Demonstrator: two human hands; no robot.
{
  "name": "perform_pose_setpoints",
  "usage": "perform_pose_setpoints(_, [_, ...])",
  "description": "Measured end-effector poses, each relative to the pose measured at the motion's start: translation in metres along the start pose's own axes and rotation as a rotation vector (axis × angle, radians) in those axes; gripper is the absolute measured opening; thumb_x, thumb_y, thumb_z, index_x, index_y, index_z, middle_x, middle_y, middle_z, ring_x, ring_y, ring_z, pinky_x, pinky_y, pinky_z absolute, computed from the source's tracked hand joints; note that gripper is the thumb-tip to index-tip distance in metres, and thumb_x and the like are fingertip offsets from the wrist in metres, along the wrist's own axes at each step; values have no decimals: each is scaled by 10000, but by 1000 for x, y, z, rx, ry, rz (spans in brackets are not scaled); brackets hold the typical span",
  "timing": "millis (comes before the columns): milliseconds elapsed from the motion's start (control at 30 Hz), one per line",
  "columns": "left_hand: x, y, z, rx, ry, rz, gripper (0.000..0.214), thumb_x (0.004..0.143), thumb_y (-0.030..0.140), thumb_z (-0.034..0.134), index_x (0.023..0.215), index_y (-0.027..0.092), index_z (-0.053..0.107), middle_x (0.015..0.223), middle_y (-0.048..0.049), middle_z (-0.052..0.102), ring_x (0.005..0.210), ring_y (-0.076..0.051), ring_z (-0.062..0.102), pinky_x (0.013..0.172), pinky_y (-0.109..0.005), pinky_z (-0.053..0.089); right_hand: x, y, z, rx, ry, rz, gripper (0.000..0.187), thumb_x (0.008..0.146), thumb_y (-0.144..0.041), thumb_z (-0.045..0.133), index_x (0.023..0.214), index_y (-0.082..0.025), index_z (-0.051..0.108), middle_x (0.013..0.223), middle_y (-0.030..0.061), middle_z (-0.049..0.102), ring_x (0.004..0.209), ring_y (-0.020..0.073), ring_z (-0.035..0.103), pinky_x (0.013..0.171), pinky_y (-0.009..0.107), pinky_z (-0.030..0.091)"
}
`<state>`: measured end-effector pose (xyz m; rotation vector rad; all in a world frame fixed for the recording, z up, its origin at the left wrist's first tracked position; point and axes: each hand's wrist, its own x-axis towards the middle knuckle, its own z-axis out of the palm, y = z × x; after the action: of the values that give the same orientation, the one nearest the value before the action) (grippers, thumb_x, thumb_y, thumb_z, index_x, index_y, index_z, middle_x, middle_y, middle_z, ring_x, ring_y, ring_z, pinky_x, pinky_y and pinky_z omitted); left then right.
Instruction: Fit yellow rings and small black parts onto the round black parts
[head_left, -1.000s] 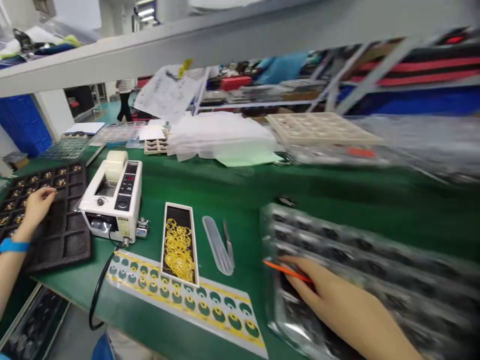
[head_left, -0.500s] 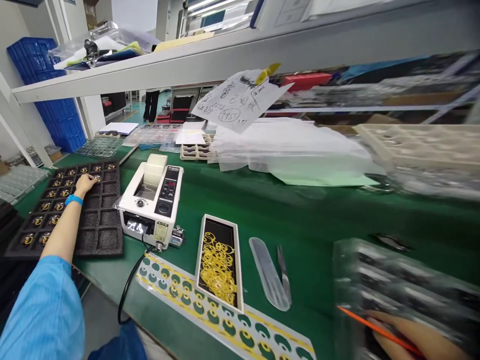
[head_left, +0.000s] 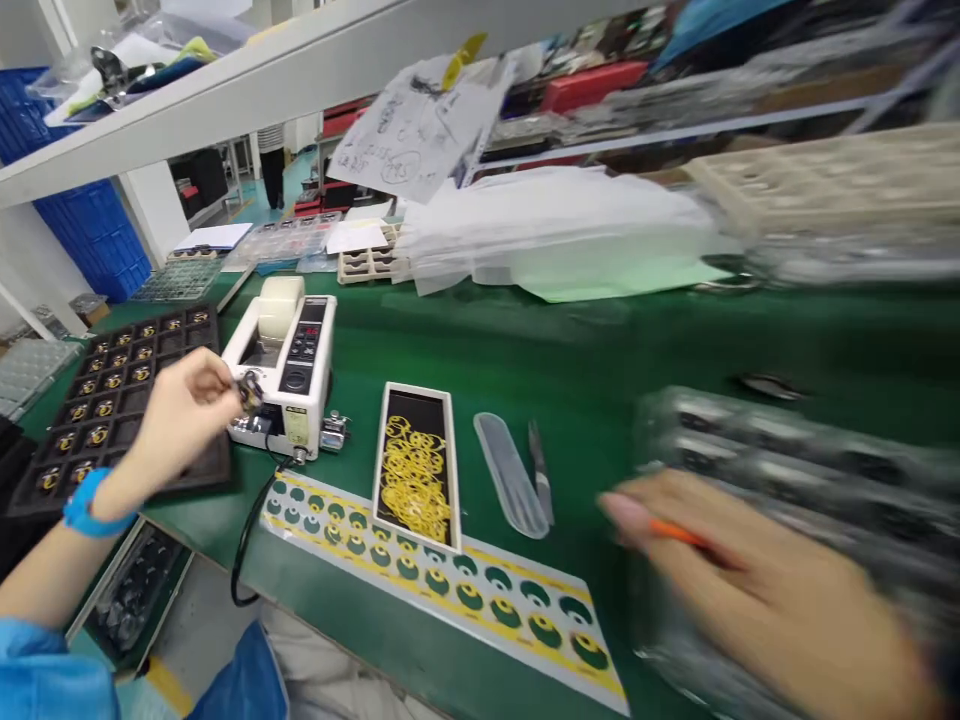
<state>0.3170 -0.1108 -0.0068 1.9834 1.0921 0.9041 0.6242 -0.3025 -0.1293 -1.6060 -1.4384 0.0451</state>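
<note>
My left hand point(head_left: 184, 415) pinches a small round dark part point(head_left: 248, 393) with shiny metal and some gold on it. It is raised in front of the white tape dispenser point(head_left: 289, 365), to the right of the black foam tray point(head_left: 214, 465), whose pockets partly hold similar round parts. My right hand point(head_left: 757, 580), blurred, is closed round a thin orange stick point(head_left: 679, 533). That hand hovers over a clear plastic blister tray point(head_left: 795, 450) with dark pieces in its pockets. The stick's tip is hidden behind my fingers.
A white-rimmed box point(head_left: 381, 455) holds yellow ring-shaped pieces. Beside it lie a translucent plastic case point(head_left: 510, 475) and tweezers point(head_left: 538, 465). A sticker sheet point(head_left: 442, 585) runs along the front edge. Papers point(head_left: 555, 230) are stacked at the back under a shelf beam point(head_left: 247, 75).
My left hand has left the foam tray and moved right and toward me with the round part. My right hand has risen and moved left with the orange stick. The view has shifted.
</note>
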Motion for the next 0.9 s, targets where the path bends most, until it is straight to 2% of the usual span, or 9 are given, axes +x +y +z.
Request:
perform_pose_setpoints(67, [-28,11,40,-162,-155,-23,156,655,205,616,700,186,468,576,49,558,467,-77,513,443,-172,350,10,-24,7,112,-95,5,480,935,-553,429,609,-227,564,665,58,571,583,184,559,511,305,430])
perform_pose_setpoints(133, [-40,13,76,-323,-306,-104,188,671,206,615,709,199,431,567,57,558,467,-86,559,444,-171,394,18,-44,11,225,-19,10,500,943,-559,417,644,-208,610,776,71,601,705,189,592,598,305,473])
perform_pose_setpoints(233, [-36,4,121,-567,-466,-229,236,691,231,638,804,205,432,578,60,598,523,-115,636,520,-199,505,20,-54,16,438,50,103,531,938,-609,389,767,-206,690,675,29,554,636,160,551,574,285,471])
perform_pose_setpoints(300, [-27,-5,143,-669,-498,-287,307,702,254,661,929,193,464,632,43,644,580,-135,674,599,-240,558,16,-48,22,599,32,187,558,937,-633,363,852,-207,714,571,-9,503,530,130,509,515,261,460])
perform_pose_setpoints(367, [-19,-13,157,-718,-494,-326,394,713,272,679,1043,174,489,698,24,674,618,-146,691,677,-284,586,11,-39,31,720,15,245,551,927,-637,389,883,-199,720,571,-10,541,518,119,538,520,256,495])
perform_pose_setpoints(533, [-18,-25,167,-764,-462,-310,428,732,314,721,1111,164,593,673,24,645,720,-161,685,836,-358,584,2,-22,52,782,21,282,310,865,-473,631,838,-177,719,777,41,689,675,134,660,644,266,590])
perform_pose_setpoints(700, [-25,-28,165,-725,-439,-277,369,750,341,727,1081,192,661,681,14,642,722,-139,634,779,-309,595,-6,-22,56,753,-16,251,190,913,-322,597,922,-180,722,823,48,707,735,141,689,674,267,606])
perform_pose_setpoints(767, [-26,-29,163,-722,-445,-286,368,758,350,723,1091,204,666,686,10,648,700,-138,629,752,-296,591,-7,-23,55,671,-10,133,172,936,-260,561,951,-185,716,840,54,713,767,146,689,679,272,602])
perform_pose_setpoints(900, [-26,-31,158,-703,-490,-307,378,796,365,689,1149,236,656,636,20,628,637,-135,612,706,-283,572,-7,-21,49,437,-70,-263,202,959,-151,490,1019,-150,683,943,103,721,897,154,679,756,278,594])
